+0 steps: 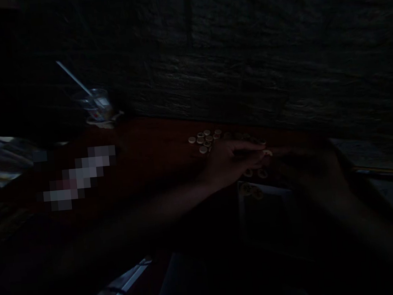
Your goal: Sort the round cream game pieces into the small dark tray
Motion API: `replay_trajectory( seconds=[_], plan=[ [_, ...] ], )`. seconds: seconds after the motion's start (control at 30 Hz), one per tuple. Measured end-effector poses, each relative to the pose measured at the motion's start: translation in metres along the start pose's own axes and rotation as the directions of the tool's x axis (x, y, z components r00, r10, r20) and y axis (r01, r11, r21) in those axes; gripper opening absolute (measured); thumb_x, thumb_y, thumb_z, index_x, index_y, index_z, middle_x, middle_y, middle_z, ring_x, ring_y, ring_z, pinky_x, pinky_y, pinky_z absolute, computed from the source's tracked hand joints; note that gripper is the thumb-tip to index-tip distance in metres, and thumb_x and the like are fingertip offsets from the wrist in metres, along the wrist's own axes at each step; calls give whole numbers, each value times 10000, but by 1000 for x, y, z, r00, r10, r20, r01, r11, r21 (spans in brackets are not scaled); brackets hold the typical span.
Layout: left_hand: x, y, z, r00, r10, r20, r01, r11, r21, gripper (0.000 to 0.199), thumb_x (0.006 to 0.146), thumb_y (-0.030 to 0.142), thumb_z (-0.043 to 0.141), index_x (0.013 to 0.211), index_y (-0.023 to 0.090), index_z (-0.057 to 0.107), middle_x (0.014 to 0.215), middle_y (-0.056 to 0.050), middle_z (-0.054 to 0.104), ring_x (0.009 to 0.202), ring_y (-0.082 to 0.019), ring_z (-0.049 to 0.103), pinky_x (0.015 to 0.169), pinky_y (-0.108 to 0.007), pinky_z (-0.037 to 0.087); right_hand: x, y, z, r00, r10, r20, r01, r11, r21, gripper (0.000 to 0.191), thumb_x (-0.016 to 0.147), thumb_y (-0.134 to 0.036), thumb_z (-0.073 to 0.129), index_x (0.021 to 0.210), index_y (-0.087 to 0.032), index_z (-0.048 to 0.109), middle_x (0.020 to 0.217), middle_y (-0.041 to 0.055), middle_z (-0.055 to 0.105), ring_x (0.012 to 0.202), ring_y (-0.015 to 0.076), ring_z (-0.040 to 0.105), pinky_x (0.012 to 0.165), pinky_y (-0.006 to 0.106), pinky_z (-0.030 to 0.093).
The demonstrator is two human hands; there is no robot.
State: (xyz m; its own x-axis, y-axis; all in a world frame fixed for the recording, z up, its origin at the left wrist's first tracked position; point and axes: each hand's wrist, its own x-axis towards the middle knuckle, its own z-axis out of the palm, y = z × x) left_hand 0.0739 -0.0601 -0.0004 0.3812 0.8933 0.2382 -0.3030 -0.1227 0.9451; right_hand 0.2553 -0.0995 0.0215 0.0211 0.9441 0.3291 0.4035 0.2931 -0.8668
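The view is very dark. My left hand (pixel 225 161) reaches over the reddish-brown table (pixel 155 146), its fingers pinched on a small pale round piece (pixel 267 152). My right hand (pixel 307 160) is close by on the right, dim and blurred, its fingers too dark to make out. Several round pieces (pixel 208 138) lie in a cluster behind and left of my left hand. More discs (pixel 262 173) lie just in front of my fingertips. A dark tray-like rectangle (pixel 267 214) with a paler edge has discs at its far left corner.
A clear cup (pixel 97 105) with a straw stands at the back left, near a rough dark wall (pixel 176 76). A pixelated patch covers something pale at the left. Pale sheets with a thin yellowish stick (pixel 382 170) lie at the far right.
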Motion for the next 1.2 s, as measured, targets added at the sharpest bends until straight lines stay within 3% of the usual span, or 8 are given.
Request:
replay_trajectory(
  seconds=[0.17,0.33,0.5,0.6,0.7,0.8,0.97,1.2],
  plan=[
    [2,-3,-4,999,29,40,-33,993,109,255,831,286,791,1039,139,798,1061,-103,806,939,-225,776,866,-345,631,-2,4,-1,995,-81,-59,78,996,-47,138,822,-436,800,800,-303,832,761,49,801,619,217,742,503,291,567],
    [3,-7,-6,990,112,89,-128,969,209,274,802,251,815,1051,142,778,1124,-99,788,1056,-225,743,941,-320,587,-7,8,-1,976,-154,-154,127,977,-174,270,834,-548,753,867,-287,813,847,69,810,717,234,764,608,379,572],
    [2,-6,-7,983,97,156,-125,975,185,248,828,194,783,1073,154,766,1095,-78,792,1020,-208,749,899,-308,592,-4,6,0,994,-85,-76,58,951,-303,319,791,-608,765,790,-292,807,831,66,800,730,245,754,638,403,580],
    [2,-4,-6,976,155,153,-179,970,162,288,791,178,815,1072,140,769,1087,-92,793,1001,-210,753,881,-304,588,0,2,1,989,-126,-83,112,982,-150,329,753,-608,799,789,-282,806,785,45,791,671,226,735,562,345,566],
    [1,-1,-3,985,152,88,-165,970,176,265,786,212,827,1032,125,781,1041,-100,801,959,-208,759,844,-301,592,0,0,4,997,-76,-27,76,997,-8,286,788,-528,810,801,-242,804,736,36,778,613,193,709,524,294,542],
    [1,2,-3,986,165,39,-169,955,242,218,812,197,799,1020,132,785,1049,-94,801,971,-201,756,861,-303,585,-2,4,5,998,-49,-38,49,999,17,241,820,-457,807,890,-227,816,777,39,782,632,177,702,541,273,537],
    [4,2,-6,977,213,21,-210,935,285,215,803,232,812,992,135,777,1012,-86,801,941,-199,758,847,-299,587,-5,9,4,998,40,-38,-34,989,141,259,783,-429,836,952,-233,825,672,15,742,506,141,627,453,242,490],
    [3,3,-6,971,232,52,-238,933,269,197,814,241,811,984,149,775,1016,-68,802,941,-187,758,874,-295,581,-3,10,2,999,37,-30,-32,986,163,280,773,-383,839,997,-218,818,734,31,769,506,136,635,459,245,522]
  ],
)
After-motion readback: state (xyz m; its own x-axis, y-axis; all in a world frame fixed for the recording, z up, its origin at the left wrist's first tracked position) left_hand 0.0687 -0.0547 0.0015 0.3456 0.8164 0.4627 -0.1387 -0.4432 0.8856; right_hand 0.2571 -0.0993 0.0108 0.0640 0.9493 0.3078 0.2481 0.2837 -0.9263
